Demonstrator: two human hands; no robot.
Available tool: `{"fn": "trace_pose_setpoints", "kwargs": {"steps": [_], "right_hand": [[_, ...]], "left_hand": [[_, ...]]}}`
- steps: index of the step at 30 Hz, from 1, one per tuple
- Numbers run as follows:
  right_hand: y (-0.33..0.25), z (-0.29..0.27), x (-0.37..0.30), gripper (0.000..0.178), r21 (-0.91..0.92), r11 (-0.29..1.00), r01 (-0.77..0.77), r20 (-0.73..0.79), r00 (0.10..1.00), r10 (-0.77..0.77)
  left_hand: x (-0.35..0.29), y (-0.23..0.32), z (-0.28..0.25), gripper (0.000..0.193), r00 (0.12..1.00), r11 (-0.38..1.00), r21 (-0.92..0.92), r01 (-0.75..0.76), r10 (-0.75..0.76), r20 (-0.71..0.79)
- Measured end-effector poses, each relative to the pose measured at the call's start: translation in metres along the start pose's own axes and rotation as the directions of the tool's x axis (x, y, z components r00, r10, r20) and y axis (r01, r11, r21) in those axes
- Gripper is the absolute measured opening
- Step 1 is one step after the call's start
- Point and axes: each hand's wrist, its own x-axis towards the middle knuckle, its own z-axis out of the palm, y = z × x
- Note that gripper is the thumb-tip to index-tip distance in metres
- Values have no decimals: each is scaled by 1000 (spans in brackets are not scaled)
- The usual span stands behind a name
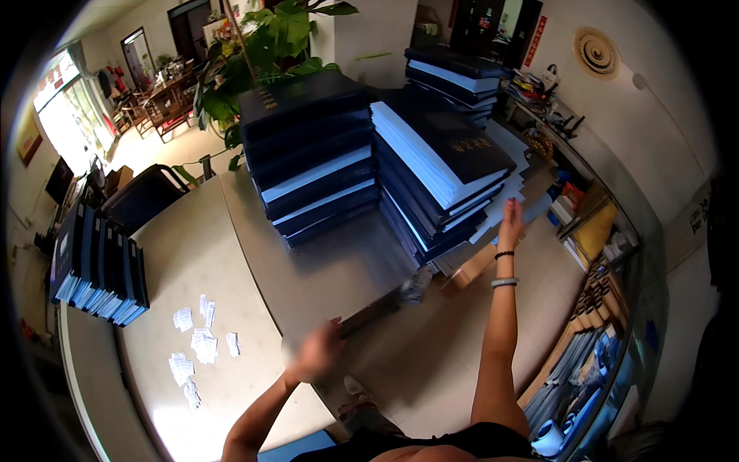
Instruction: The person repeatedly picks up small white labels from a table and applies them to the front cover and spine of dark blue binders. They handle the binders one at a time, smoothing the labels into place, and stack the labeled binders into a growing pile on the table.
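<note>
My left hand (315, 354) is smeared by motion at the near edge of the metal-topped table (331, 269); its fingers cannot be read. My right hand (509, 225) reaches forward beside the right-hand stack, fingers stretched out, close to light blue sheets (493, 219) that jut from behind it. Whether it touches them is unclear. That stack holds thick dark blue binders (454, 138) with light blue pages and gold lettering on the top cover. To its left stands another pile of dark binders (308, 146). A third pile (454, 77) rises behind.
Small bundles of white paper slips (204, 345) lie on the beige tabletop (208, 254) at left. A row of dark binders (104, 266) stands at its far left. Shelves with rolled materials (585, 346) line the right. A leafy plant (285, 35) grows behind the piles.
</note>
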Motion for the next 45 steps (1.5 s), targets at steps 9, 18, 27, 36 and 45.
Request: {"fn": "trace_pose_setpoints", "kwargs": {"steps": [9, 18, 27, 36, 45], "right_hand": [[-155, 100, -146, 12, 458, 809, 368, 169, 858, -485], [-79, 311, -143, 52, 203, 979, -34, 364, 930, -43], [-114, 338, -142, 84, -4, 897, -441, 347, 841, 415], [-119, 352, -151, 79, 238, 854, -463, 265, 877, 401], [-142, 334, -163, 82, 87, 913, -400, 297, 885, 359]], "left_hand": [[89, -54, -72, 70, 911, 906, -352, 235, -331, -244], [194, -73, -130, 91, 746, 883, -470, -6, -308, -590], [231, -68, -173, 77, 680, 808, -588, -31, -415, -605], [227, -75, -181, 51, 763, 777, -612, -150, -302, -571], [221, -94, -210, 42, 852, 710, -675, -202, -212, -478]]}}
